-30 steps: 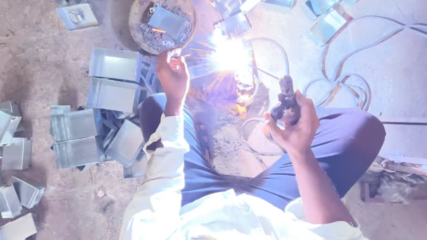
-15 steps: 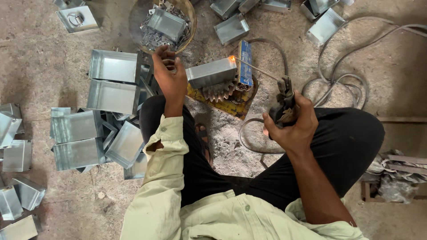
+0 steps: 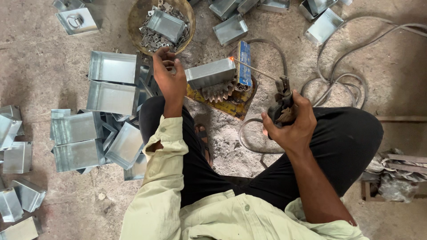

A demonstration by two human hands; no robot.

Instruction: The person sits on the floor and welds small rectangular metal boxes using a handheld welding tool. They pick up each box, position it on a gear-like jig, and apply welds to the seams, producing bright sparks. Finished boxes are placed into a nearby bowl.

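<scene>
Plainly stiff, sharp-edged and hot, the sheet-metal box (image 3: 210, 73) is steadied by the left hand (image 3: 170, 80); the right hand (image 3: 291, 124) stays clenched on the electrode holder (image 3: 282, 100).

One slim blue rectangular packet (image 3: 243, 63) with pale print, just beside the metal box (image 3: 210, 73).

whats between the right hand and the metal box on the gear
The thin welding rod spans it, from the holder in the right hand to the metal box, in the head view.
</scene>
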